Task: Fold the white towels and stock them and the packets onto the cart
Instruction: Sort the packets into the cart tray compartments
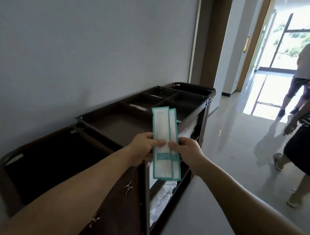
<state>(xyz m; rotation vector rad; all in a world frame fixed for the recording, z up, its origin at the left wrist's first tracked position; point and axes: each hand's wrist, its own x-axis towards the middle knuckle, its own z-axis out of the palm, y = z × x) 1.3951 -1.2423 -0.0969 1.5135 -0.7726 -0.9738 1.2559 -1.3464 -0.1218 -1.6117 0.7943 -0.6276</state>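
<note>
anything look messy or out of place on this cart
Yes: the white cloth towels on the open shelves of the dark brown cart lie crumpled and bunched, not folded. The teal-edged white packets, pinched by the left hand and right hand, overlap slightly offset.

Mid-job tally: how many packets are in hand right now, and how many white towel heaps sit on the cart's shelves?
Teal-edged packets, pinched between left hand and right hand: 2
White towel heaps on the cart, one per shelf: 2
Total: 4
</note>
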